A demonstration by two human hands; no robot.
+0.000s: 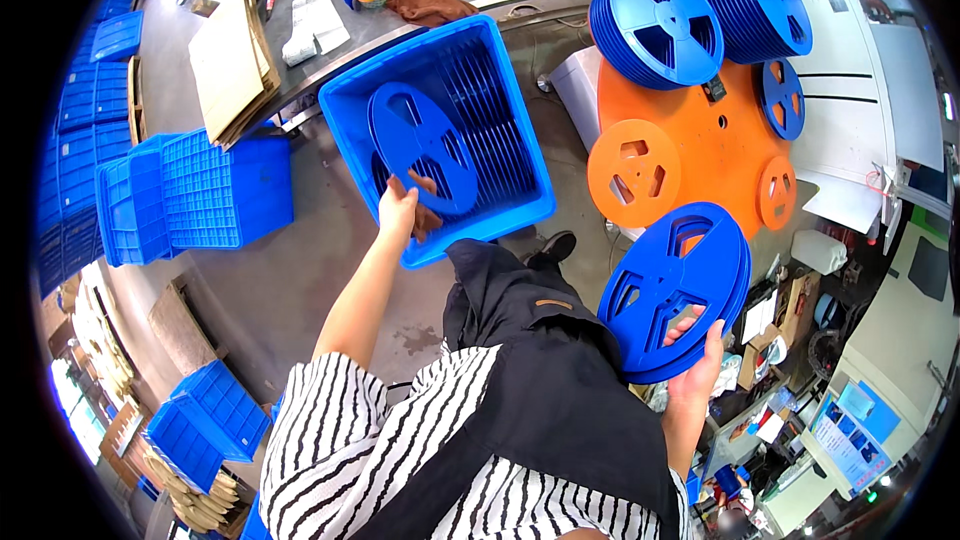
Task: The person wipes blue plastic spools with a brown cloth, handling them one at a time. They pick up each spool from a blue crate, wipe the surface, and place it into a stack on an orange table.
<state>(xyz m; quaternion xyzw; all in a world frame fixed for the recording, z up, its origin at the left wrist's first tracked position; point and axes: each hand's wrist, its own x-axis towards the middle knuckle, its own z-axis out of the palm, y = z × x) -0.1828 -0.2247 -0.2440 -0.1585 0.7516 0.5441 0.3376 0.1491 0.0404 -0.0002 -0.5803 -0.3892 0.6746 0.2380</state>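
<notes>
L hand (400, 206) grips blue plastic reel (428, 147) by near-L corner of blue crate (522, 221), R hand (702, 362) grasping stacked blue reels (672, 290).

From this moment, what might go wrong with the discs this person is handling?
The right hand grips layered blue discs near their lower edge, so they could tip or slip. The left hand holds a tilted blue disc close to the row of discs inside the blue bin; it might scrape or catch on them.
</notes>
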